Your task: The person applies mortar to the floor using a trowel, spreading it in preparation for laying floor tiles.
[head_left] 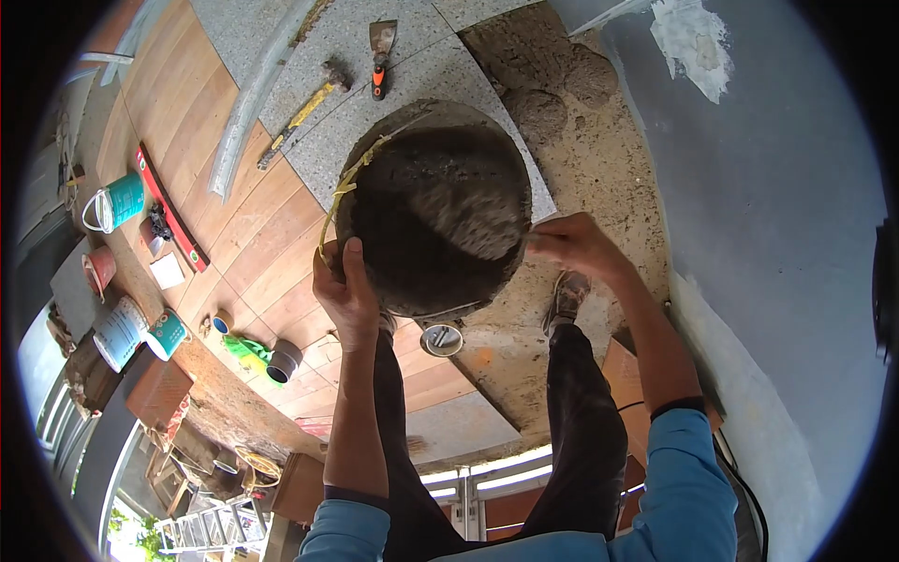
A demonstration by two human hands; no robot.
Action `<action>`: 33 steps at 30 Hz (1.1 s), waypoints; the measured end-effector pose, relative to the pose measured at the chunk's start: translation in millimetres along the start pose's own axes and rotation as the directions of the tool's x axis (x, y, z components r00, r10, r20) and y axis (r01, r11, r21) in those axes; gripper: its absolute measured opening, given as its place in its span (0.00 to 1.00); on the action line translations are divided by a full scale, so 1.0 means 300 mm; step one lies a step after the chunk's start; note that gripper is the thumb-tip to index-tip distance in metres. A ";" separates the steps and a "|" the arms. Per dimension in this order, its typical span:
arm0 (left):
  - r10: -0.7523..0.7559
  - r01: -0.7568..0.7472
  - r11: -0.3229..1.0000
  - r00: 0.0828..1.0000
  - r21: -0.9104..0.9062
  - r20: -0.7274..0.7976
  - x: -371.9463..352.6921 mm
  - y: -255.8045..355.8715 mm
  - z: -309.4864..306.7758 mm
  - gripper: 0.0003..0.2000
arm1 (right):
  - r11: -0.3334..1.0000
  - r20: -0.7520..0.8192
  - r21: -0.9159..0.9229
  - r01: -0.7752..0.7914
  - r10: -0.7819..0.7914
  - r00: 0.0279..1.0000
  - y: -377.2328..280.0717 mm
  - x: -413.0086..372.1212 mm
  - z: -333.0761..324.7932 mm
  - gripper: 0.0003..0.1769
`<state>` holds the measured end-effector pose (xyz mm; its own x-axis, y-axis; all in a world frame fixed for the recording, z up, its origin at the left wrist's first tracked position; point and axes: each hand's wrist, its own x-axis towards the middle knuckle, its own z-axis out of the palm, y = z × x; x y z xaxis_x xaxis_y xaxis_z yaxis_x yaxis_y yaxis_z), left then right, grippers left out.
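A round, dark bucket [449, 110] is held up in front of me, its mouth facing my view. Grey wet mortar [473, 217] lies inside, heaped towards the right. My left hand [346, 292] is closed on the bucket's lower left rim, thumb over the edge. At the right side of the rim, my right hand [573, 245] grips with bent fingers. A yellowish cord handle [345, 187] runs along the left of the rim. Beyond the bucket, a hammer [307, 112] and a scraper [379, 58] with an orange-black handle lie on grey speckled tiles.
Bare ground with mortar clumps [562, 94] runs beside the grey wall [768, 187]. To the left are a red spirit level [171, 208], a metal profile [248, 117] and several pails, including a teal pail [120, 201]. A small round cup [441, 340] sits near my feet.
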<state>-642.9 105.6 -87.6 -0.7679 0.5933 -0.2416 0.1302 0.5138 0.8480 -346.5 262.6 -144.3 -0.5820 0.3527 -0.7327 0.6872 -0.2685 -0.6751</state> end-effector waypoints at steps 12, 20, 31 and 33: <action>0.003 -0.002 0.999 1.000 0.039 -0.020 0.011 0.023 0.014 0.11 | 0.843 -0.766 -0.461 -0.277 -0.220 0.604 0.072 0.252 -0.230 0.14; -0.016 0.016 1.000 0.999 0.005 -0.039 0.005 0.009 0.013 0.11 | 0.623 -0.765 -0.569 -0.536 -0.161 0.624 0.176 0.516 -0.275 0.18; 0.022 -0.023 0.999 0.999 -0.038 -0.028 0.023 0.010 0.034 0.09 | 0.761 -0.705 -0.624 -0.179 -0.449 0.548 -0.038 -0.060 -0.044 0.12; 0.040 -0.042 0.998 0.999 -0.051 -0.023 0.030 0.002 0.021 0.09 | 0.717 -0.571 -0.689 -0.109 -0.444 0.690 -0.074 -0.028 0.016 0.12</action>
<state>-645.7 115.2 -92.1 -0.7764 0.5989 -0.1961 0.1296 0.4563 0.8804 -359.0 261.5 -123.6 -0.4590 0.8745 -0.1568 0.8552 0.3870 -0.3448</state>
